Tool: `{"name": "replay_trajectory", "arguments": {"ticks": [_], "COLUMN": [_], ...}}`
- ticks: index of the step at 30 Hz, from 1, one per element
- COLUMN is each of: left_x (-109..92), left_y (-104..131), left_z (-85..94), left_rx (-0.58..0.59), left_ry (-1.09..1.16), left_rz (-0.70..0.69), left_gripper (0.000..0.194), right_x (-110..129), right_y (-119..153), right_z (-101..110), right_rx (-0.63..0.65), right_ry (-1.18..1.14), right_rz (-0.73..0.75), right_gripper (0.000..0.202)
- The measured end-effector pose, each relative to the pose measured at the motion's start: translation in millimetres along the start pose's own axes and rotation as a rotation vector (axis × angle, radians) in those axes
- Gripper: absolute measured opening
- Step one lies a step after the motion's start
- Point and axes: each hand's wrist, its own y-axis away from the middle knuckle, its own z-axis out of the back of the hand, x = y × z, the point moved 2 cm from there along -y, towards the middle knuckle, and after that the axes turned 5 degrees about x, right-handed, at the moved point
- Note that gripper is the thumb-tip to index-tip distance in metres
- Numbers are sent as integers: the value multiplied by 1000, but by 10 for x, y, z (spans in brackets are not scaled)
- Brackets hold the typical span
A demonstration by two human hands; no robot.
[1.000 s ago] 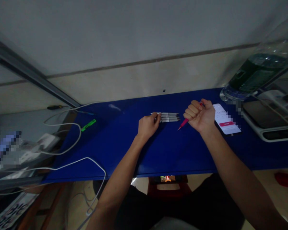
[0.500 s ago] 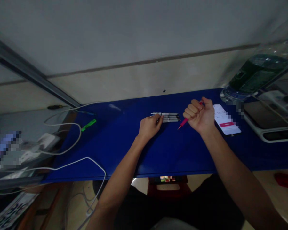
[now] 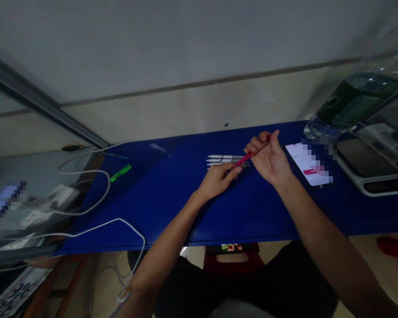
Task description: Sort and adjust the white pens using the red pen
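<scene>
A pink pen (image 3: 247,157) slants up to the right between my two hands. My left hand (image 3: 218,179) pinches its lower-left end between thumb and fingers. At the upper-right end, my right hand (image 3: 268,157) grips it with thumb and fingers, palm turned up. Several white and grey pens (image 3: 220,157) lie side by side on the blue tabletop (image 3: 159,190), just beyond my left hand and partly hidden by it.
A lit phone (image 3: 305,165) lies right of my right hand, with a grey-white device like a scale (image 3: 368,165) farther right. Behind stands a big clear bottle (image 3: 348,101). At left are a green strip (image 3: 120,173) and a white cable (image 3: 109,185).
My left hand has left the white and grey pens and moved right to grip the pink pen's lower end. My right hand has shifted slightly left, its fingers less curled.
</scene>
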Motion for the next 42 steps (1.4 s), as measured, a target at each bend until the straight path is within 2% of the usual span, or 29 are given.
{"name": "replay_trajectory", "arguments": {"ticks": [5,8,11,15,20,23,26,30,33,37,42], "left_x": [85,159,245,314,325,315,294,263,297,450,691], "left_y": [-35,-53,-59,-55,-53,-66,-79,-88,-85,-65,22], "left_z": [151,235,288,333,338,268,154,87,186,446,753], "left_rx": [-257,-419,-518,-567,-582,-549,-480,-419,-472,-621,-916], "left_ry": [314,515,608,640,717,799,841,862,857,811,502], "left_rz": [87,174,259,254,229,223,245,246,225,178,228], "left_gripper": [45,44,45,42,36,38,42,47,44,36,33], "right_x": [-21,-107,-214,-284,-254,-245,-255,-284,-325,-340,-268], "right_y": [23,33,23,34,147,220,264,282,285,279,220], "right_z": [60,150,237,219,29,-81,-125,-157,-196,-216,-114], "right_rx": [30,-46,-101,-8,70,186,266,362,452,475,371], "right_ry": [290,390,511,725,1085,1357,1527,1556,1513,1495,1460], "right_rz": [19,-10,-18,66,291,450,526,535,498,467,463], "right_gripper": [35,27,23,23,19,17,25,32,33,29,25]}}
